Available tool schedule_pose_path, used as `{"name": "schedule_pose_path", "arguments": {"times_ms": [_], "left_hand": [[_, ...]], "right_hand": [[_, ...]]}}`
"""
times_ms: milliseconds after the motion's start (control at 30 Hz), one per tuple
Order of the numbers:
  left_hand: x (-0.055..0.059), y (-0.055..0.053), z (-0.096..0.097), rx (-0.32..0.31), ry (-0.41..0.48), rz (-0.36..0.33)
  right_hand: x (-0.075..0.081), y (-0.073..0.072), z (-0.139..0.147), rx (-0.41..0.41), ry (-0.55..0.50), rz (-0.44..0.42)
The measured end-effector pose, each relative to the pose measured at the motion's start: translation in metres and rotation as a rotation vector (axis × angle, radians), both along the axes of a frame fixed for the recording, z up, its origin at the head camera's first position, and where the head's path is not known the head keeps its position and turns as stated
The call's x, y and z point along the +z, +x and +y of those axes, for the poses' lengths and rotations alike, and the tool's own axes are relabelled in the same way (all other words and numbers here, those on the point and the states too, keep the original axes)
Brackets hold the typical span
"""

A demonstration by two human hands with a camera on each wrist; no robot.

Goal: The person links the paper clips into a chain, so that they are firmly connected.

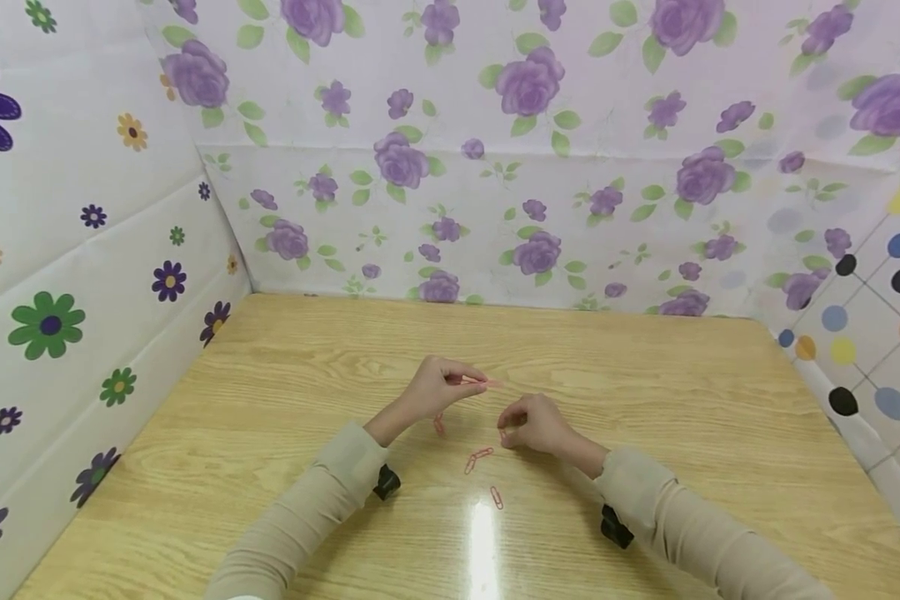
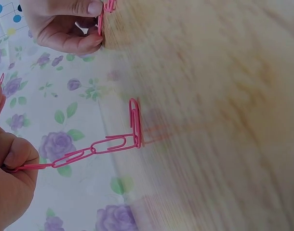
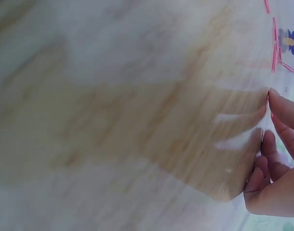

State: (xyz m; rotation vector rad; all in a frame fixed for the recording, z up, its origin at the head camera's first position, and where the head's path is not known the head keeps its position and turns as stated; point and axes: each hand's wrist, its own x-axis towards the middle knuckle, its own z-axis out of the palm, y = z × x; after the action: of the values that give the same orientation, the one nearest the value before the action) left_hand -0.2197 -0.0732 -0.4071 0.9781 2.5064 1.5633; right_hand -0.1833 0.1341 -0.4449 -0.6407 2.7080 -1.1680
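Observation:
My left hand (image 1: 438, 390) is raised over the table and pinches a chain of linked pink paper clips (image 2: 108, 143). The chain hangs from the fingers, and its lower end rests on the tabletop. One clip end (image 2: 0, 78) pokes out past the left fingertips. To the right and nearer, my right hand (image 1: 538, 423) is down at the table surface, pinching a pink paper clip (image 2: 100, 24) between thumb and finger. In the right wrist view, the right hand (image 3: 282, 154) hides that clip, with its fingertips right at the wood.
Loose pink paper clips lie between the forearms: two close together, one paper clip (image 1: 483, 452) by another, and a single paper clip (image 1: 497, 497) nearer the front. The wooden table (image 1: 645, 375) is backed by a flowered cloth (image 1: 480, 225). A black wrist camera (image 1: 387, 482) sits under the left cuff.

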Motion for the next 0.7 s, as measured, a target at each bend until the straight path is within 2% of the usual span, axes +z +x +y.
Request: {"name": "schedule_pose_path", "arguments": {"times_ms": [100,300,533,700], "left_hand": [[0.0,0.0,0.0,0.005,0.007,-0.02],[0.004,0.001,0.001,0.019,-0.005,-0.05],[0.03,0.019,0.002,-0.01,0.007,-0.037],[0.032,0.021,0.002,-0.017,0.007,-0.038]], "right_hand": [[0.001,0.001,0.001,0.015,-0.02,-0.002],[0.002,0.0,0.006,-0.019,-0.04,-0.018],[0.004,-0.003,0.013,0.035,-0.05,-0.031],[0.004,-0.004,0.021,0.012,-0.059,-0.047]]}}
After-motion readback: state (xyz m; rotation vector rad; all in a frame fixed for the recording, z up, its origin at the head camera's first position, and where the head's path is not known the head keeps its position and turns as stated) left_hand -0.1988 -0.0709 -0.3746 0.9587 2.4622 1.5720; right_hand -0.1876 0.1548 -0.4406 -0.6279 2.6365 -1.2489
